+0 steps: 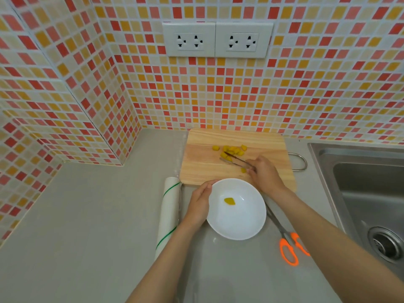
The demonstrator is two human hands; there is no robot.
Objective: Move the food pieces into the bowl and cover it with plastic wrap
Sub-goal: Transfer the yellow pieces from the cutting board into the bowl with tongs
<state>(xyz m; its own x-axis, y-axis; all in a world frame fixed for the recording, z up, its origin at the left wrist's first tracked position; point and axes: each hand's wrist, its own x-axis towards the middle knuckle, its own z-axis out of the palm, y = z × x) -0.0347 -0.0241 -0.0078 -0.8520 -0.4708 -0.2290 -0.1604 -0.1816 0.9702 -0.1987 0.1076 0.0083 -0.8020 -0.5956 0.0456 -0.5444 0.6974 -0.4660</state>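
A white bowl stands on the counter just in front of a wooden cutting board. One yellow food piece lies inside the bowl. Several yellow pieces sit in a small heap on the board, and one more lies close to my fingers. My right hand grips metal tongs, whose tips reach into the heap. My left hand holds the bowl's left rim. A roll of plastic wrap with green stripes lies left of the bowl.
Scissors with orange handles lie right of the bowl, partly under my right forearm. A steel sink fills the right side. A tiled wall with two sockets rises behind the board, and a tiled corner juts out at the left.
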